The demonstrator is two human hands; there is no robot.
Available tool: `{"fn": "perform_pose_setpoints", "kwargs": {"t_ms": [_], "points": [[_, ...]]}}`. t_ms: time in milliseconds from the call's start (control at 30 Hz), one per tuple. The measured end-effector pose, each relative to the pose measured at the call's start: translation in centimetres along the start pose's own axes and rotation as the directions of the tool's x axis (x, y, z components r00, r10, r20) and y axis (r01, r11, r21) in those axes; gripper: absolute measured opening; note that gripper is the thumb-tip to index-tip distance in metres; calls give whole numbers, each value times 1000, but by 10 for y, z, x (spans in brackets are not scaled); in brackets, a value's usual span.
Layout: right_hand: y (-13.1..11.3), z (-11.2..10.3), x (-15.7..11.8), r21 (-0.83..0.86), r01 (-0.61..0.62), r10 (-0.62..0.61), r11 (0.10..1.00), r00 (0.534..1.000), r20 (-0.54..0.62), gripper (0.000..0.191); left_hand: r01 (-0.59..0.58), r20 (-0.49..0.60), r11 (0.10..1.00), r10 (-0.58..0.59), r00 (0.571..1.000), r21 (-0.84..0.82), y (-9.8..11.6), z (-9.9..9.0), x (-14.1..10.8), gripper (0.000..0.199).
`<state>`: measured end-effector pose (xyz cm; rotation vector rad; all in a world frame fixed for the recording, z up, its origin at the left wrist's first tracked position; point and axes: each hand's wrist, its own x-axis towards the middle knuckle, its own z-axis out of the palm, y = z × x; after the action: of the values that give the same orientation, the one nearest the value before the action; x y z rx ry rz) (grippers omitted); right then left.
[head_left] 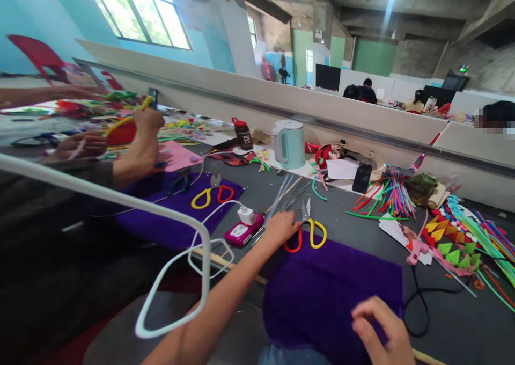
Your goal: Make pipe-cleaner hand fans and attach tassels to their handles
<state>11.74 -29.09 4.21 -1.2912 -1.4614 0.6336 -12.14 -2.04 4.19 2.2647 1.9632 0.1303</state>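
Note:
My left hand (281, 227) reaches over a bundle of thin wires (290, 194), its fingers drawn together beside the red handle of a pair of scissors (306, 220); what they hold is hidden. Those scissors have one red and one yellow handle and lie at the upper edge of a purple cloth (330, 284). At the lower right, my right hand (382, 327) hovers above the cloth's right side, fingers bent but apart, with nothing in them. Just left of my left hand lies a magenta box (244, 230) with a white plug (246, 214).
A white bent frame (205, 279) crosses the lower left. Another person's hands (145, 134) work there over coloured materials. Second scissors (213, 193) lie on purple cloth. Further back are a kettle (290, 145) and phone (362, 178). Pipe cleaners (392, 193) and a pink glue gun (416, 249) lie right.

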Motion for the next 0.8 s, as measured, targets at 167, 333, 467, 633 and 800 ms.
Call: {"fn": "perform_pose_setpoints", "kwargs": {"t_ms": [167, 333, 467, 633, 800], "points": [[-10, 65, 96, -155, 66, -30, 986, 974, 224, 25, 38, 11, 999, -38, 999, -4, -9, 11, -18, 33], [20, 134, 157, -508, 77, 41, 858, 975, 218, 28, 15, -57, 998, -18, 998, -57, -12, 25, -27, 23], [35, 158, 164, -578, 15, 89, 816, 985, 150, 38, -21, -152, 995, 5, 988, -102, -11, 32, -38, 24], [44, 156, 154, -471, -37, 52, 881, 998, 19, 55, -70, -311, 976, 2, 950, -208, -4, 24, -58, 22], [46, 134, 140, -126, -61, 39, 990, 985, -168, 55, -256, -530, 844, -39, 847, -471, 25, -1, -79, 17]]}}
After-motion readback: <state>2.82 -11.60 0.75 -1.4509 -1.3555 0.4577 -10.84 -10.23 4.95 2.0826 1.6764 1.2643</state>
